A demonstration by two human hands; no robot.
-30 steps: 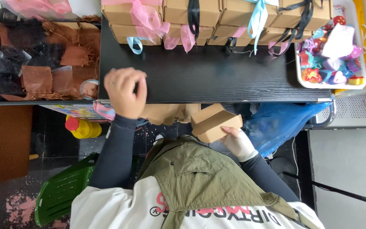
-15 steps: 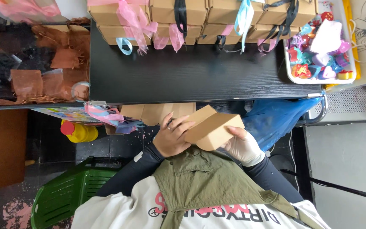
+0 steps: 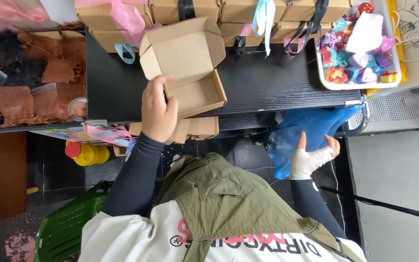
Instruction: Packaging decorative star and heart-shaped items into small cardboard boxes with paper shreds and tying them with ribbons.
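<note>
Hands first: the left hand [image 3: 158, 114] grips the near left wall of an open cardboard box [image 3: 185, 63], fingers curled over the edge, steadying it on the black table [image 3: 267, 82] so that its lid stands up and its hollow faces the person. The box sits at about 11 o'clock from the person's chest, empty as far as can be seen. The right hand [image 3: 311, 157], in a pale glove, is down at 2 o'clock below the table edge, fingers spread on a blue plastic bag [image 3: 311, 131] that hangs beside the table; whether it is pinching the plastic or only pressing against it I cannot tell from this angle.

Just under the box, at the table's near edge, lie flat folded cardboard blanks [image 3: 195, 128], close at hand for the left. At 12 o'clock a row of closed cardboard boxes [image 3: 248, 12] lines the far side of the table, tied with pink, black and pale blue ribbons [image 3: 127, 17], apparently stacked out of the working space. At 1 o'clock a white tray [image 3: 357, 80] holds small colourful pieces. At 10 o'clock are brown pouches [image 3: 30, 92], and loose pink ribbon [image 3: 105, 133] hangs at 9 o'clock above a yellow bottle [image 3: 90, 154] and a green chair [image 3: 69, 228].
</note>
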